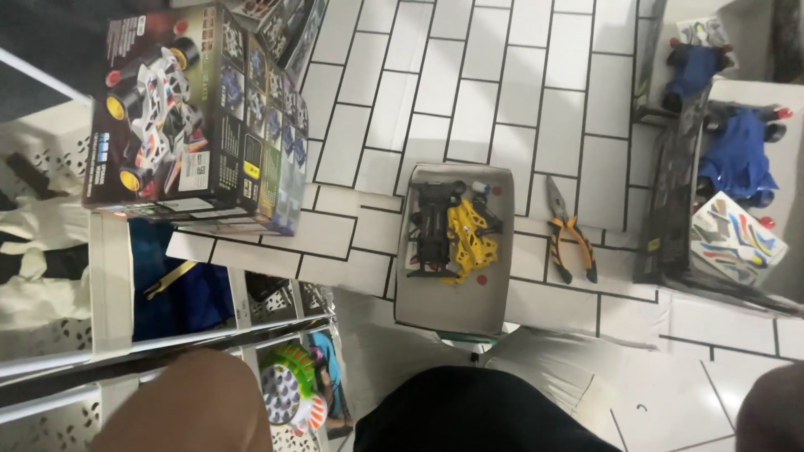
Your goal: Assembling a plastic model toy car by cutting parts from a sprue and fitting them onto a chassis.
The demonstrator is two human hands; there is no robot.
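**Small kit parts in the tray, hands out of view**

Neither my left hand nor my right hand showed in the view, so I could not tell whether they were released, clenched or holding anything. The rounded brown shape at the lower left edge was probably my knee rather than an arm, though the blur left that unsure.

The nearest things lay straight ahead of me on the white tiled surface. A shallow grey cardboard tray held a black toy-car chassis. A yellow plastic parts frame rested just beside it, touching on the chassis's right. A pair of orange-handled cutters lay outside the tray, near its right wall, jaws pointing away from me.

As I judged it, handling these well meant working over the tray so that any small piece fell back inside. The yellow frame wanted a light grip by its edge, since thin plastic bends. The cutters were best picked up by their handles.

Further off, the printed toy-car kit box stood at the upper left. A blue car body and a coloured sticker sheet lay well apart at the right.
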